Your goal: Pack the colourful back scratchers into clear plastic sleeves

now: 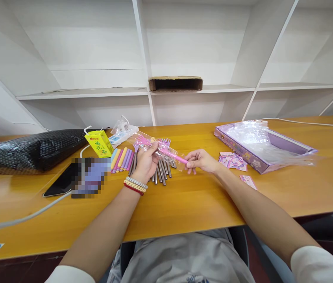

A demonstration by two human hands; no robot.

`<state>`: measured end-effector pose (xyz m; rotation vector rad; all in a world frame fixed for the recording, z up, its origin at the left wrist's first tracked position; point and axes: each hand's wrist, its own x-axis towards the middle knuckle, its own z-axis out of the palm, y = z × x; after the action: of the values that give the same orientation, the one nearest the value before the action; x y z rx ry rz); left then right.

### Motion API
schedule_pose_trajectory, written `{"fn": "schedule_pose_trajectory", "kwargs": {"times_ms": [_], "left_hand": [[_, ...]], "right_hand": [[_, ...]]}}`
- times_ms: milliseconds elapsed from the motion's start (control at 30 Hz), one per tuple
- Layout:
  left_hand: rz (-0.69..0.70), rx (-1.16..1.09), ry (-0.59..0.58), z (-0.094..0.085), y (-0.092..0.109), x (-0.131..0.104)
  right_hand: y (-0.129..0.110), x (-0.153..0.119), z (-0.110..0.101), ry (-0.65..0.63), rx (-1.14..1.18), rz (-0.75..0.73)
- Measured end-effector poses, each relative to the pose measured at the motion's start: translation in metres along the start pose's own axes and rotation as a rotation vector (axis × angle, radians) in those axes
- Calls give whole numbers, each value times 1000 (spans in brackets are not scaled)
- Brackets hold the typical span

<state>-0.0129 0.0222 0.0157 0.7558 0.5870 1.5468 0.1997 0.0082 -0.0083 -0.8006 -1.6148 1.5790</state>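
A pink stick with a claw-like head (166,151) lies inside a clear plastic sleeve, slanting down to the right above the table. My left hand (147,162), with bracelets at the wrist, is closed round the sleeve near the claw end. The fingers of my right hand (198,161) pinch the stick's lower right end at the sleeve's edge. Beneath and behind my left hand lie several metal rods (162,173) with purple claw heads. Left of them is a row of pastel yellow, blue and purple tubes (122,160).
A purple box (261,166) holding clear sleeves stands at the right, with small pink cards (232,161) beside it. To the left are a yellow drink carton (99,144), a power strip (123,135), a dark tablet (63,179), a white cable and a black bubble-wrapped parcel (33,151).
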Motion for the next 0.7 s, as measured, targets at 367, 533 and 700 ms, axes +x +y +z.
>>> {"fn": "schedule_pose_trajectory", "kwargs": {"times_ms": [367,533,700], "left_hand": [[-129,279,-23,4,-12,-10],[-145,292,24,1,-12,-7],[-146,309,26,4,-11,-10]], "right_hand": [[2,-1,15,194,-712,-273],[-2,-2,17,101,-760,-296],[2,-2,16,150,-812,-286]]}}
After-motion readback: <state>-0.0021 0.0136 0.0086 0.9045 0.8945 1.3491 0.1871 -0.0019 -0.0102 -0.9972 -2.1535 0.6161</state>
